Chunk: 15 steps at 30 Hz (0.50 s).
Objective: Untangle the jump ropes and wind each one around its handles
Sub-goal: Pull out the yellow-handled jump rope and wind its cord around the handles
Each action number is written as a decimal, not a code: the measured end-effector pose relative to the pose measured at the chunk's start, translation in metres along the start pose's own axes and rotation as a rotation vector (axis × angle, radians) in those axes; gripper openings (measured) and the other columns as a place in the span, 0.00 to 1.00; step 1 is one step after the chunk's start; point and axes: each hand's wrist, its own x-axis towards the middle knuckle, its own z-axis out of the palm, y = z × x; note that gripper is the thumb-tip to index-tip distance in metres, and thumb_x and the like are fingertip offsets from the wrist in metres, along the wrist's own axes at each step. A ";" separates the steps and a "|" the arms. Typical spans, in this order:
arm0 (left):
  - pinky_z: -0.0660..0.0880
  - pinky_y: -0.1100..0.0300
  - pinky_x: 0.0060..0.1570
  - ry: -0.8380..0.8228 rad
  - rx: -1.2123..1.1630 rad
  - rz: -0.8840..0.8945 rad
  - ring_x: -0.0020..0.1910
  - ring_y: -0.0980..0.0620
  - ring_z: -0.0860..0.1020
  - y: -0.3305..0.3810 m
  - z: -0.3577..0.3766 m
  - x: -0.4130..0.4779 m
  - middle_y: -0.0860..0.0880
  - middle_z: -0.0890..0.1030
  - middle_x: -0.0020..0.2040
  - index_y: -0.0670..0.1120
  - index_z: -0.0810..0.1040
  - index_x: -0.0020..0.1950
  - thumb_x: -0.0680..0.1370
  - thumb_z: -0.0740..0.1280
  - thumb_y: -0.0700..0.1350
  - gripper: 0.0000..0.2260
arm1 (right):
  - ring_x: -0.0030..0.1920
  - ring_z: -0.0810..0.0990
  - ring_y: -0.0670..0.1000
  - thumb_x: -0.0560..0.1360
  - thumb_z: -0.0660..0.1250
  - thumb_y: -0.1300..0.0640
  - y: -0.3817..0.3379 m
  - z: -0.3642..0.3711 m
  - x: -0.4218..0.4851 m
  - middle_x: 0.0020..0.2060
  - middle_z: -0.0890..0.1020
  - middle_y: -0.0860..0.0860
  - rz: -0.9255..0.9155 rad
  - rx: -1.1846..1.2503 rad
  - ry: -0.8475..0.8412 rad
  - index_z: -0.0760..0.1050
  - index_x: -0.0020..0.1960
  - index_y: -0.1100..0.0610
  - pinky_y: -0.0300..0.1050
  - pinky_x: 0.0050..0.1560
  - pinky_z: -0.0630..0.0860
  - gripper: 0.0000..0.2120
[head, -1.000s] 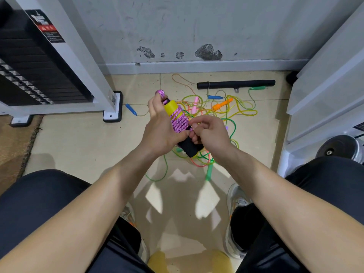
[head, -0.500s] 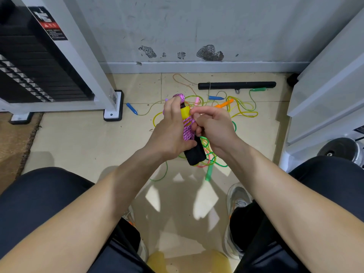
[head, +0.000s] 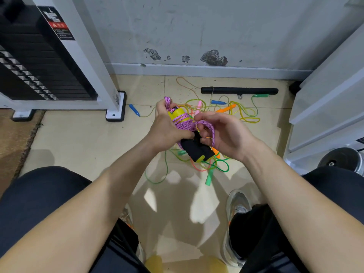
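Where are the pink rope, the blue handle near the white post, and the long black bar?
Pink braided rope (head: 184,125): head view, on the wound coils.
Leftmost blue plastic handle (head: 134,110): head view, its middle.
Long black cylindrical bar (head: 239,90): head view, mid-length.

We see a black bar (head: 239,90) lying on the tan tile floor (head: 78,138). Right behind the bar is a gray wall (head: 197,26) with dark chipped spots (head: 213,58). Well to the left of the bar stands a white frame (head: 88,56) with a stack of black weights (head: 35,71), and a brown mat (head: 13,138) past it. Right of the bar are white panels (head: 331,99) and a round black weight (head: 338,160).
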 end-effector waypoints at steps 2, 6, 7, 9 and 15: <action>0.76 0.59 0.57 -0.048 -0.102 -0.028 0.63 0.51 0.74 0.001 -0.005 0.003 0.48 0.68 0.66 0.51 0.59 0.66 0.57 0.79 0.46 0.43 | 0.35 0.78 0.53 0.70 0.59 0.60 -0.005 -0.003 -0.003 0.40 0.82 0.59 0.011 0.100 -0.099 0.84 0.49 0.62 0.42 0.36 0.78 0.17; 0.78 0.54 0.59 -0.145 -0.151 -0.053 0.63 0.54 0.76 0.002 -0.006 0.000 0.51 0.70 0.67 0.52 0.59 0.70 0.61 0.81 0.43 0.45 | 0.44 0.84 0.52 0.65 0.59 0.71 -0.003 -0.013 -0.004 0.53 0.84 0.59 -0.010 0.031 -0.221 0.83 0.57 0.59 0.41 0.35 0.81 0.25; 0.77 0.55 0.60 -0.158 -0.152 -0.041 0.63 0.54 0.75 0.002 -0.007 -0.001 0.51 0.70 0.68 0.52 0.58 0.71 0.61 0.81 0.42 0.45 | 0.47 0.84 0.52 0.67 0.61 0.73 -0.003 -0.014 -0.004 0.56 0.83 0.58 -0.019 0.007 -0.258 0.82 0.59 0.58 0.42 0.37 0.82 0.25; 0.77 0.56 0.60 -0.174 -0.150 -0.026 0.63 0.55 0.75 0.003 -0.007 -0.004 0.51 0.70 0.68 0.51 0.59 0.70 0.61 0.81 0.43 0.44 | 0.49 0.85 0.52 0.71 0.66 0.71 -0.001 -0.014 -0.005 0.55 0.84 0.56 -0.060 -0.067 -0.264 0.80 0.61 0.58 0.42 0.40 0.83 0.20; 0.78 0.48 0.60 -0.165 -0.130 0.018 0.65 0.49 0.75 -0.004 0.011 -0.014 0.47 0.69 0.67 0.54 0.58 0.66 0.57 0.81 0.47 0.45 | 0.31 0.77 0.47 0.75 0.71 0.67 0.007 0.004 0.002 0.31 0.79 0.52 -0.330 -0.434 0.077 0.80 0.45 0.63 0.36 0.32 0.73 0.02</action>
